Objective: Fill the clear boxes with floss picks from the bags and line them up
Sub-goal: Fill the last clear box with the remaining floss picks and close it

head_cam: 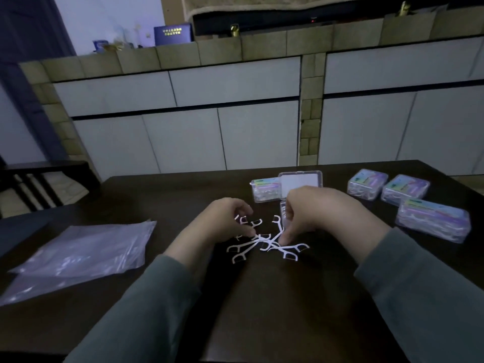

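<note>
While both hands' curled fingers [246, 233] gather loose floss picks [264, 244], 4 filled boxes [432, 221] sit behind.

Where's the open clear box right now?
In the head view, the open clear box stands at table centre, just beyond the right hand, its lid up, beside a filled box.

I see a dark surface [262, 310], white cabinets [222, 113] behind it with a tiled ledge [222, 49] on top, a blue box [171, 34] there, and a chair [39, 184] at left.
</note>
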Demonstrator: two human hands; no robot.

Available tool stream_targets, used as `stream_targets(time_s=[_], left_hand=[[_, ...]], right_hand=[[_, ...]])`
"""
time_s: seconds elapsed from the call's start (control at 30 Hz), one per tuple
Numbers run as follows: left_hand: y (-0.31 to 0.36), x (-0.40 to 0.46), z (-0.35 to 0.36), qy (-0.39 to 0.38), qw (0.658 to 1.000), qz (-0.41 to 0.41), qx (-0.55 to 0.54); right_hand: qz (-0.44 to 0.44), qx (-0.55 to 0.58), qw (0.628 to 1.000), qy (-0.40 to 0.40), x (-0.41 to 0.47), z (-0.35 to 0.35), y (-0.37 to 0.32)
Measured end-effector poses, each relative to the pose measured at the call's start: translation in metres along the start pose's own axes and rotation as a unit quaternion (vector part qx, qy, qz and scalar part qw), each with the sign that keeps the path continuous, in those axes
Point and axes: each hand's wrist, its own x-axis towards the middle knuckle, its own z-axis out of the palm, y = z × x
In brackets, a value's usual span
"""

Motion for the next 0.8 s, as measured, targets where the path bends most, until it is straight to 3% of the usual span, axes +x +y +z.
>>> stream_targets(time_s=[0.2,0.47,0.63,0.8], left_hand=[[-0.047,-0.025,-0.038,-0.074,0.983,-0.070,0.153],[-0.061,-0.033,-0.040,-0.063,0.984,-0.060,0.152],[-0.058,-0.034,-0.031,-0.035,0.994,-0.021,0.101],[-0.051,-0.032,-0.018,-0.004,0.997,-0.004,0.072]], right_hand=[[0.011,-0.046,0.998,-0.040,0.005,0.014,-0.012],[0.003,-0.008,0.998,-0.061,0.010,0.016,-0.022],[-0.051,0.016,0.999,0.000,0.010,0.022,-0.026],[-0.008,-0.114,0.987,0.109,0.013,0.022,-0.028]])
